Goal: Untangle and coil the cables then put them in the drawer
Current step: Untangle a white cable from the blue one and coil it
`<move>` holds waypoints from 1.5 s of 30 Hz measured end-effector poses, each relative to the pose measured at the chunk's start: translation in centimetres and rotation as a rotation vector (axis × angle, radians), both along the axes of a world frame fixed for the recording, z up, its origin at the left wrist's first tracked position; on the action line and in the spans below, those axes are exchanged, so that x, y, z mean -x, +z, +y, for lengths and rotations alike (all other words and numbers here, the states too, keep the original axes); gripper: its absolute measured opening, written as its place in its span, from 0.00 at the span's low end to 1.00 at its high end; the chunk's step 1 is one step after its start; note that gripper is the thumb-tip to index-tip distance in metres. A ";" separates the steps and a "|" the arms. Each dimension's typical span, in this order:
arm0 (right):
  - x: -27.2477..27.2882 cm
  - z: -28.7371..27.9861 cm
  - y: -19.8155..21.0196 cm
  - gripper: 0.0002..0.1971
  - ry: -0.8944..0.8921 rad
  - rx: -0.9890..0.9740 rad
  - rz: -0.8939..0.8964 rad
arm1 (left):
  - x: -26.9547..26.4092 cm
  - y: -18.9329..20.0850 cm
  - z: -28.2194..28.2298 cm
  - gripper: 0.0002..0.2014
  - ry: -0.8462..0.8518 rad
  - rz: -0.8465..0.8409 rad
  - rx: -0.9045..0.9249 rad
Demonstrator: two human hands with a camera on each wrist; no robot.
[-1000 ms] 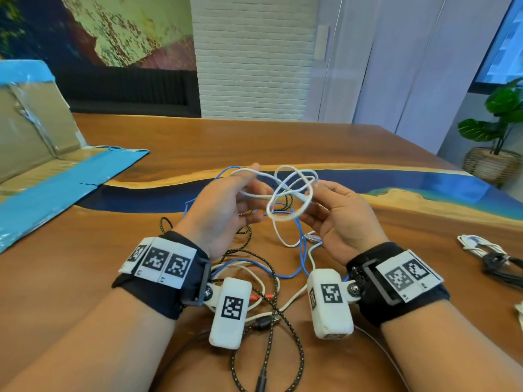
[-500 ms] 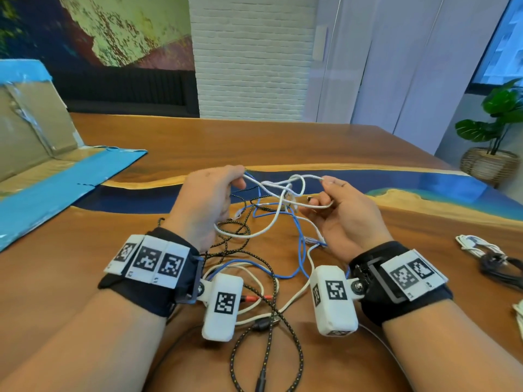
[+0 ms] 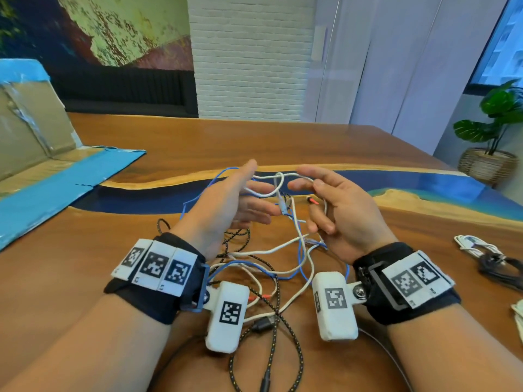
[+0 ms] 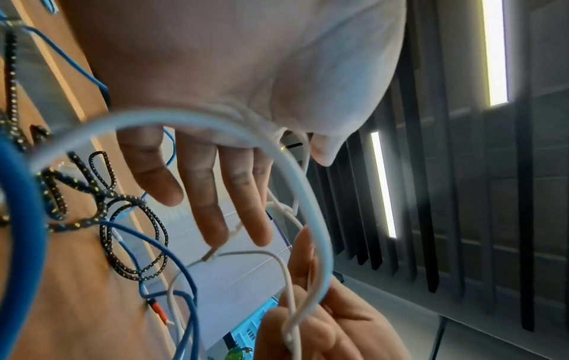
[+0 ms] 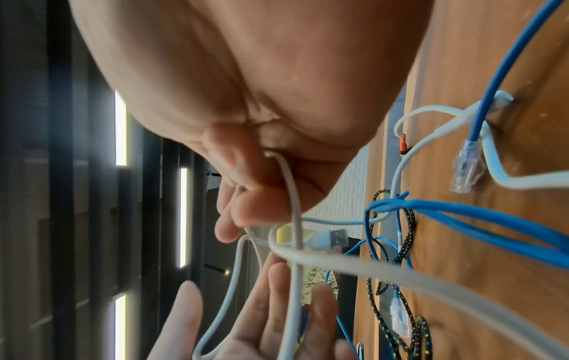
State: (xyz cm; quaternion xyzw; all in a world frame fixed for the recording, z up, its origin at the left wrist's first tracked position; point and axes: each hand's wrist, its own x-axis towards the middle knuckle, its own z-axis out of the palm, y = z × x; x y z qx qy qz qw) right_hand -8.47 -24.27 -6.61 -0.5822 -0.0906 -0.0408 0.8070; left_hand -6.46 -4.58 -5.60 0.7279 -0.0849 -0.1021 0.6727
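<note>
A tangle of cables lies on the wooden table (image 3: pixel 85 278): a white cable (image 3: pixel 267 193), a blue cable (image 3: pixel 304 267) and a black braided cable (image 3: pixel 280 306). My left hand (image 3: pixel 252 199) is held above it with straight fingers (image 4: pixel 209 194), and a loop of the white cable (image 4: pixel 307 194) hangs over them. My right hand (image 3: pixel 305 179) pinches the white cable (image 5: pixel 295 219) facing the left hand (image 5: pixel 246 328). A white USB plug (image 5: pixel 332 240) dangles between the hands. A small red plug (image 3: pixel 312 200) sticks out by the right fingers.
An opened cardboard box with blue tape (image 3: pixel 42 193) lies at the left of the table. Bundled white and black cables (image 3: pixel 481 250) sit at the right edge. A potted plant (image 3: pixel 495 123) stands beyond the table's right side.
My left hand has let go of the white cable and straightened its fingers. The tight white coil seen a second ago has loosened into one open loop between the hands.
</note>
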 end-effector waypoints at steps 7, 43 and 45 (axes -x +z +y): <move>-0.6 -0.3 -0.3 0.16 -0.175 0.015 -0.001 | -1.2 -0.2 0.8 0.15 0.291 -0.204 0.296; 0.1 -2.5 1.3 0.11 -0.270 0.088 -0.109 | 0.0 0.6 2.1 0.22 -0.249 -0.001 0.173; -0.1 -2.5 1.1 0.13 -0.288 0.226 -0.059 | -0.1 1.1 2.2 0.20 -0.274 0.023 0.385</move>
